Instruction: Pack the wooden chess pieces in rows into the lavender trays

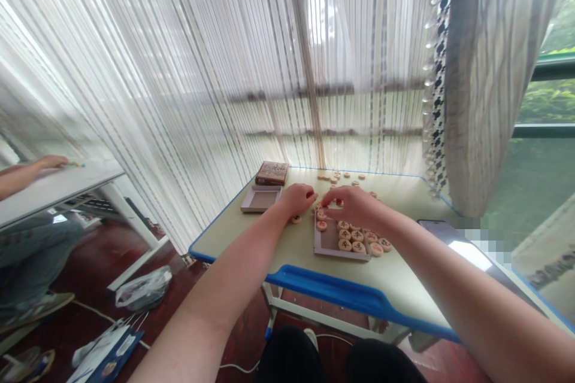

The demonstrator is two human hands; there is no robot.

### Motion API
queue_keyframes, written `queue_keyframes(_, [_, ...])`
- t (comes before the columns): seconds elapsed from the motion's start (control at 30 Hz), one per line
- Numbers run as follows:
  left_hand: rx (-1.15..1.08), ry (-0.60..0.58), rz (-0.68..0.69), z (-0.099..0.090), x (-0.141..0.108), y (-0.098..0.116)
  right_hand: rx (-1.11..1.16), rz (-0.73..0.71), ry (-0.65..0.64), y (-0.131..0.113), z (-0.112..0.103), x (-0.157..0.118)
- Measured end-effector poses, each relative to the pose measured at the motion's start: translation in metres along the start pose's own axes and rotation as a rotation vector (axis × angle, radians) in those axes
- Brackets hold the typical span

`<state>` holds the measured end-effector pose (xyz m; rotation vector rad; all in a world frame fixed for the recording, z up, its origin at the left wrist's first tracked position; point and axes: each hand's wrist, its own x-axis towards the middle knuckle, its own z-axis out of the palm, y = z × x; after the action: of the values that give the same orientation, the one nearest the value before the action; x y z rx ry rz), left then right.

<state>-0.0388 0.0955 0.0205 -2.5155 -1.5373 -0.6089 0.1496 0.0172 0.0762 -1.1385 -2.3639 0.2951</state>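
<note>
1. Centrally, the shallow tray rests on the table, with black-lettered discs grouped toward its right and a red-lettered disc near its left wall.
2. The right hand is nearer, above the tray's far part; thumb and forefinger are curved and slightly parted, contents indeterminable.
3. The left hand is left of the tray's far corner, fingers curled; any hold cannot be told.
4. From the fingertips, the tray extends toward the person; its long axis is obscured.
5. Farther left: a second tray, a box.
</note>
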Motion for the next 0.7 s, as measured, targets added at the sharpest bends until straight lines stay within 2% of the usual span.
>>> queue_keyframes(0.17, [-0.05,0.014,0.001,0.001,0.001,-0.006,-0.009,-0.097,-0.032,0.011,0.009,-0.001])
queue_keyframes(0.33, [-0.072,0.0,-0.026,0.0,0.002,-0.01,-0.037,-0.071,-0.113,0.017,0.017,-0.009])
queue_keyframes(0.43, [-0.066,-0.007,-0.03,-0.003,0.002,-0.011,-0.059,-0.111,-0.147,0.018,0.02,-0.008])
queue_keyframes(0.7, [-0.038,-0.013,0.014,-0.013,-0.001,-0.006,-0.119,-0.126,-0.169,0.027,0.032,-0.002])
